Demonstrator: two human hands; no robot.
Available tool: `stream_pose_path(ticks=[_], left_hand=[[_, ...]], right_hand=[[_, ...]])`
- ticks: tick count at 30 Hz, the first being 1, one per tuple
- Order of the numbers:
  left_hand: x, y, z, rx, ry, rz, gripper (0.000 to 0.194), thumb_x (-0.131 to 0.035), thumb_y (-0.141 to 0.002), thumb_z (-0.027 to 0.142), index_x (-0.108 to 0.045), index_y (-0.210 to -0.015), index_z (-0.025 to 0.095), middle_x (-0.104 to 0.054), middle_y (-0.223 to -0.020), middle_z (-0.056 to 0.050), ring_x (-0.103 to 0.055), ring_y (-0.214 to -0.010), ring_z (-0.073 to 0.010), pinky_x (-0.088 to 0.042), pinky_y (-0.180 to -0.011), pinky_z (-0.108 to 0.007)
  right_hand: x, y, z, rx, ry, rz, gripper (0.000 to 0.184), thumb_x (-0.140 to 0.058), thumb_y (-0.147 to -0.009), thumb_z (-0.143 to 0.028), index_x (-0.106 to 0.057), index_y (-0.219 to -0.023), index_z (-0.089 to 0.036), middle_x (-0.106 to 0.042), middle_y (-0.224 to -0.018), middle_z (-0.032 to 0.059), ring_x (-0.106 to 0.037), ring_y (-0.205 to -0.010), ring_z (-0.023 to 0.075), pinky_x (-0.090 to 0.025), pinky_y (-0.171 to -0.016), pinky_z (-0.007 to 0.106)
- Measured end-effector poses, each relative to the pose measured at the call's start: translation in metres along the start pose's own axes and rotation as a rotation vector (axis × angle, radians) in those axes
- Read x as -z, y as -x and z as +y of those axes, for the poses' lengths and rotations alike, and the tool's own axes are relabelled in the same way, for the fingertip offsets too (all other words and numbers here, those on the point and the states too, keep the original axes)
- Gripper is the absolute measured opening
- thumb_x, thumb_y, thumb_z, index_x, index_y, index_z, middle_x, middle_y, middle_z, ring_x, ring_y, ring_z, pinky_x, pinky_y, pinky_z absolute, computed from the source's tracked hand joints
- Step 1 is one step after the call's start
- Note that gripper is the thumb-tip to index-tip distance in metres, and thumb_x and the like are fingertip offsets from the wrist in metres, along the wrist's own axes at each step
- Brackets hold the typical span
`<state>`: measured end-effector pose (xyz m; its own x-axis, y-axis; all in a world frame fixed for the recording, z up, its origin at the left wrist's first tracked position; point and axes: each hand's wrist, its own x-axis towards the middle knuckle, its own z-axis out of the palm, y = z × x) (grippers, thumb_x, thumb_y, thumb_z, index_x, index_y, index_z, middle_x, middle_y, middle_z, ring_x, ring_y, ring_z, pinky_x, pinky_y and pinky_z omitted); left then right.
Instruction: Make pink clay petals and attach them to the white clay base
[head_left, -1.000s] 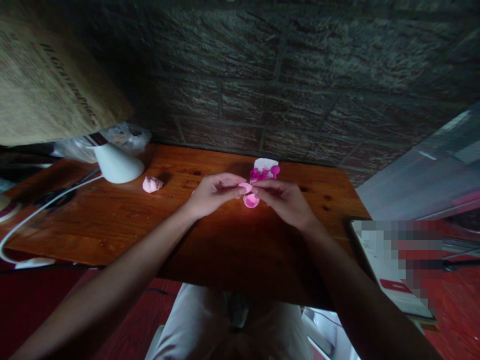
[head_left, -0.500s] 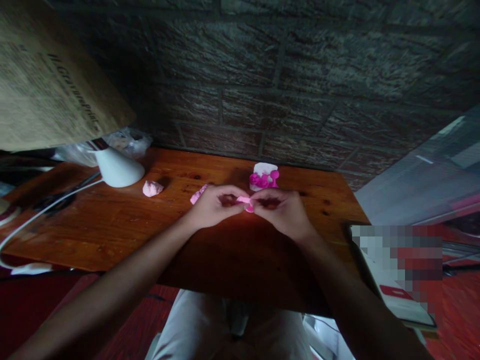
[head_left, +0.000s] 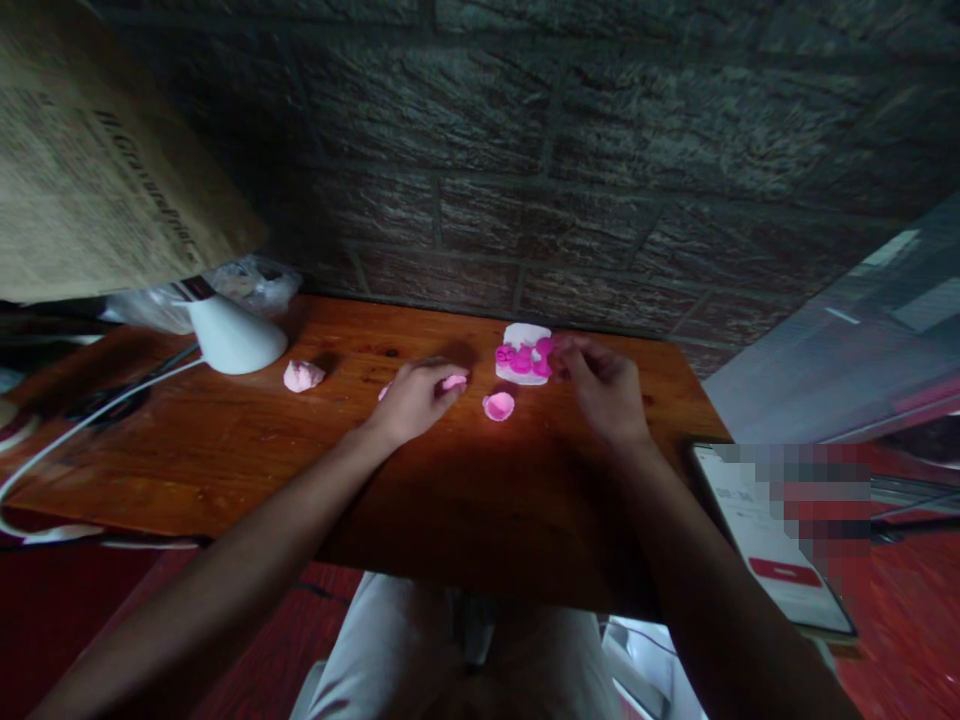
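Note:
My left hand (head_left: 417,400) is closed around a small piece of pink modelling clay (head_left: 454,381), pinched between thumb and fingers just above the table. Under that hand, another pink lump (head_left: 385,391) is mostly hidden. My right hand (head_left: 604,385) has its fingertips drawn together at the right end of some magenta shapes (head_left: 517,358). Whether it grips them I cannot tell. The shapes lie on a white slab (head_left: 526,333) with rounded corners. Between my hands, a small round pink cup-shaped piece (head_left: 499,406) rests on the wood.
A pale pink lump (head_left: 303,376) sits to the left, beside the white lamp base (head_left: 238,340) with its cable. A paper lampshade (head_left: 112,170) hangs at upper left. The wooden table (head_left: 450,520) meets a stone-patterned wall (head_left: 480,200). A phone-like device (head_left: 780,545) lies at right.
My hands have moved apart from the shared pink pieces. The left went left with a pink piece; the right moved right and away, beside the magenta shapes. The round pink piece now lies uncovered.

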<state>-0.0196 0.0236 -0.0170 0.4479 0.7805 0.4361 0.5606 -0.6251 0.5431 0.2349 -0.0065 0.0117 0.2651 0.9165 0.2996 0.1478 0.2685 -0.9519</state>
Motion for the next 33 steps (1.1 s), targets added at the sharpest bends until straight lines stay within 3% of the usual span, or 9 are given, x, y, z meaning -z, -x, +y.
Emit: stream_pose_path(ticks=[3, 6, 8, 12, 14, 18, 24, 31, 33], left_hand=[[-0.004, 0.001, -0.001, -0.089, -0.144, -0.054, 0.020, -0.058, -0.095, 0.021, -0.077, -0.102, 0.020, -0.079, -0.106, -0.009, -0.074, -0.099, -0.0238, -0.057, -0.091, -0.037], [-0.004, 0.002, 0.009, -0.193, -0.199, 0.033, 0.024, -0.059, -0.095, 0.021, -0.075, -0.113, 0.016, -0.074, -0.119, -0.014, -0.071, -0.110, -0.0268, -0.057, -0.096, -0.043], [-0.002, 0.004, 0.016, -0.300, -0.149, 0.077, 0.024, -0.061, -0.096, 0.024, -0.074, -0.114, 0.016, -0.074, -0.118, -0.013, -0.070, -0.108, -0.0247, -0.058, -0.095, -0.040], [-0.004, 0.008, 0.026, -0.450, -0.014, -0.119, 0.019, -0.064, -0.097, 0.026, -0.076, -0.111, 0.021, -0.075, -0.119, -0.009, -0.073, -0.104, -0.0200, -0.059, -0.092, -0.032], [-0.008, 0.008, 0.027, -0.419, -0.046, -0.175, 0.019, -0.064, -0.097, 0.025, -0.076, -0.110, 0.021, -0.074, -0.123, -0.009, -0.073, -0.107, -0.0220, -0.059, -0.093, -0.034], [-0.011, 0.005, 0.026, -0.330, -0.028, -0.175, 0.017, -0.061, -0.096, 0.021, -0.077, -0.102, 0.021, -0.074, -0.122, -0.008, -0.073, -0.107, -0.0218, -0.056, -0.096, -0.034], [-0.006, 0.000, 0.030, -0.049, 0.377, -0.056, 0.018, -0.069, -0.094, 0.033, -0.077, -0.098, 0.016, -0.079, -0.093, -0.007, -0.071, -0.079, -0.0158, -0.055, -0.074, -0.026], [-0.009, -0.002, 0.030, 0.123, 0.707, -0.020, 0.030, -0.081, -0.081, 0.042, -0.076, -0.092, 0.014, -0.081, -0.094, -0.009, -0.074, -0.081, -0.0173, -0.060, -0.079, -0.030], [-0.010, -0.001, 0.030, 0.136, 0.729, -0.015, 0.031, -0.082, -0.080, 0.041, -0.076, -0.093, 0.014, -0.081, -0.095, -0.009, -0.075, -0.082, -0.0174, -0.061, -0.080, -0.031]], right_hand=[[-0.006, 0.004, 0.004, -0.058, -0.039, -0.147, 0.046, -0.077, -0.076, -0.063, -0.076, -0.079, -0.017, -0.069, -0.070, 0.0032, -0.059, -0.063, 0.0138, -0.051, -0.062, 0.028], [-0.007, 0.004, 0.007, -0.127, -0.103, -0.192, 0.047, -0.084, -0.068, -0.063, -0.079, -0.080, -0.018, -0.073, -0.074, 0.0039, -0.061, -0.066, 0.0141, -0.053, -0.066, 0.029], [-0.006, 0.003, 0.008, -0.154, -0.130, -0.191, 0.047, -0.089, -0.062, -0.059, -0.081, -0.087, -0.019, -0.077, -0.083, 0.0042, -0.062, -0.070, 0.0142, -0.053, -0.069, 0.030], [-0.007, 0.003, 0.007, -0.129, -0.110, -0.219, 0.047, -0.087, -0.063, -0.060, -0.082, -0.089, -0.021, -0.078, -0.088, 0.0033, -0.062, -0.071, 0.0140, -0.054, -0.069, 0.030], [-0.008, 0.004, 0.005, -0.107, -0.088, -0.247, 0.046, -0.086, -0.065, -0.061, -0.083, -0.086, -0.021, -0.077, -0.082, 0.0019, -0.061, -0.069, 0.0136, -0.054, -0.067, 0.029], [-0.010, 0.006, 0.001, -0.097, -0.043, -0.261, 0.041, -0.087, -0.066, -0.058, -0.082, -0.081, -0.020, -0.072, -0.069, 0.0003, -0.059, -0.062, 0.0127, -0.052, -0.062, 0.028], [-0.012, 0.011, -0.001, -0.077, -0.135, -0.318, 0.041, -0.091, -0.063, -0.055, -0.083, -0.087, -0.023, -0.079, -0.083, 0.0024, -0.066, -0.070, 0.0148, -0.058, -0.072, 0.033], [-0.013, 0.013, -0.002, -0.064, -0.102, -0.363, 0.038, -0.081, -0.077, -0.058, -0.081, -0.083, -0.021, -0.074, -0.071, 0.0008, -0.062, -0.060, 0.0117, -0.055, -0.059, 0.027], [-0.014, 0.014, -0.001, -0.024, -0.070, -0.364, 0.033, -0.082, -0.078, -0.053, -0.082, -0.085, -0.021, -0.077, -0.076, 0.0013, -0.065, -0.065, 0.0130, -0.056, -0.064, 0.028]])
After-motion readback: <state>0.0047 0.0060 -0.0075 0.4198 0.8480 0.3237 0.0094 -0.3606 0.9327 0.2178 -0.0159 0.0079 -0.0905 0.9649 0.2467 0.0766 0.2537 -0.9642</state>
